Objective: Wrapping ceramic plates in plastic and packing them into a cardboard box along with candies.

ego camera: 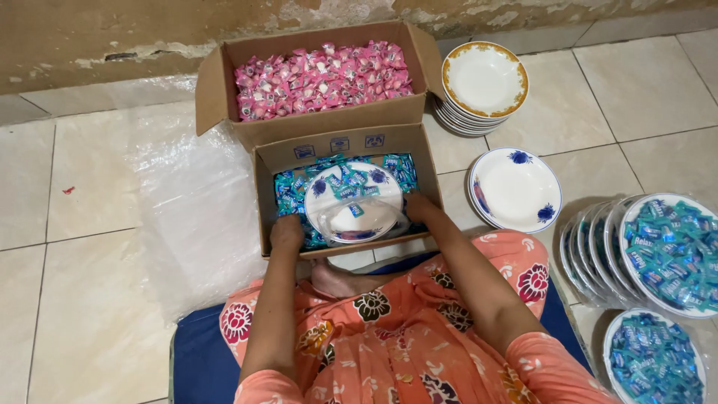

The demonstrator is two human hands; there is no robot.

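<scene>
Both hands are down in the near cardboard box (344, 153) of blue-wrapped candies (288, 187), the left hand (287, 232) curled at the near-left rim of a blue-flowered plate (354, 202) in a clear plastic bag, the right hand (419, 207) cupped on its right edge, fingers closed around the rim rather than spread. That plate looks stiff, breakable and slick under the film, so opposite rim edges seem the safest hold, and a few loose, light candies ride on it. Behind sits a box of pink candies (321, 78); to the right, stacked gold-rimmed plates (485, 78).
</scene>
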